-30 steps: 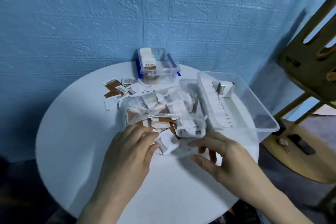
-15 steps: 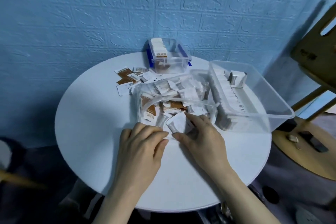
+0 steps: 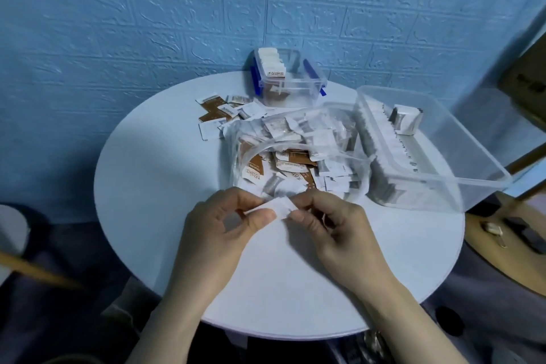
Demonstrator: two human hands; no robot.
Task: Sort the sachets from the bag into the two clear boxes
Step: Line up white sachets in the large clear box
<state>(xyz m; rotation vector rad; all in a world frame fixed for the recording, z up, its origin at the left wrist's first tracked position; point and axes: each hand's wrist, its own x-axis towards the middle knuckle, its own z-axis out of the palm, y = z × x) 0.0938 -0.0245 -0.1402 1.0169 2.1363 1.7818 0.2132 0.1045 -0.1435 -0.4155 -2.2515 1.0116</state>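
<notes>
A clear plastic bag (image 3: pixel 295 139) full of white and brown sachets lies open at the middle of the round white table (image 3: pixel 165 186). Just in front of its mouth, my left hand (image 3: pixel 224 230) and my right hand (image 3: pixel 334 227) pinch one white sachet (image 3: pixel 279 205) between them, one at each end. A small clear box with blue clips (image 3: pixel 291 83) stands at the back and holds upright sachets. A large clear box (image 3: pixel 437 151) on the right holds a row of white sachets along its left wall.
Loose brown and white sachets (image 3: pixel 220 112) lie scattered on the table left of the small box. A wooden chair (image 3: pixel 526 74) stands to the right, with a round wooden base (image 3: pixel 502 242) below. The blue brick-pattern wall is close behind the table.
Both hands came off the bag's mouth and drew back toward me with one white sachet, now lifted and pinched between them. The view also shifted.
</notes>
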